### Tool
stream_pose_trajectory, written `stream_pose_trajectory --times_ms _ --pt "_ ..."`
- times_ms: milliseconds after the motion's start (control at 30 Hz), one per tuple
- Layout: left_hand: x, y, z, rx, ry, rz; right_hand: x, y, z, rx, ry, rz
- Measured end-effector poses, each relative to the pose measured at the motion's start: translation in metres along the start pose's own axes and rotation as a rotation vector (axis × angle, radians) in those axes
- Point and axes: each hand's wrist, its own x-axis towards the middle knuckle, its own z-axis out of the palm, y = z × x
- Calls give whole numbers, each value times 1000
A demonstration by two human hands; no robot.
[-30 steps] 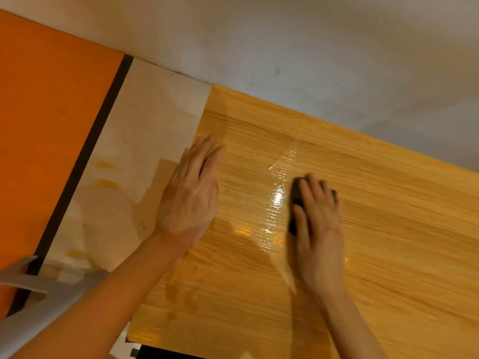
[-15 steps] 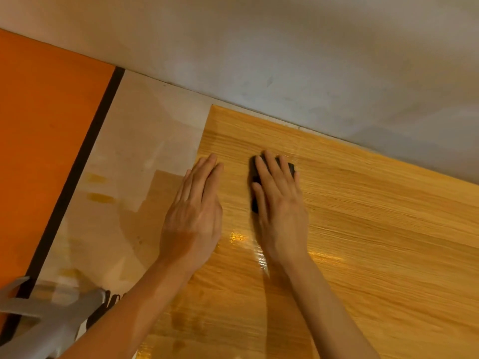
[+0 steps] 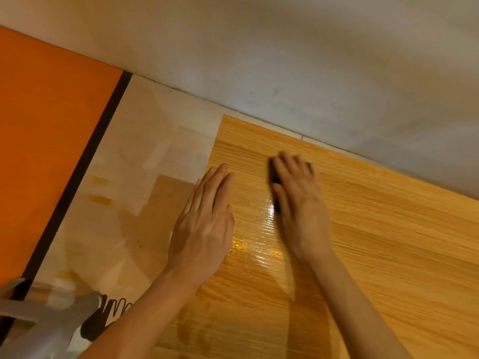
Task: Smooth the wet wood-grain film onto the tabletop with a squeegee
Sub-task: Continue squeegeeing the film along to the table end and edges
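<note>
The wood-grain film (image 3: 375,242) covers the right part of the tabletop, glossy and wet between my hands. My left hand (image 3: 204,224) lies flat with straight fingers on the film's left edge. My right hand (image 3: 300,203) covers a small black squeegee (image 3: 274,177) and presses it onto the film near the far edge; only the squeegee's left side and a far corner show. The right hand is blurred by motion.
Left of the film lies bare pale tabletop (image 3: 145,177) with stains, then a black strip (image 3: 77,182) and an orange surface (image 3: 44,141). A grey wall (image 3: 285,60) runs along the far edge. A grey object (image 3: 39,322) sits at the lower left.
My right hand slid the squeegee from the middle of the film leftward and toward the wall, then a little back to the right. The left hand stayed flat at the film's edge.
</note>
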Motion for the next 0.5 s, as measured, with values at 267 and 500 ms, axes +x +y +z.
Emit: stream_pose_trajectory --times_ms 267,500 --pt "2 4 -6 -20 -10 -24 22 -12 9 24 110 157" --pt "1 6 -7 -77 28 -22 38 22 -6 -50 -5 -115"
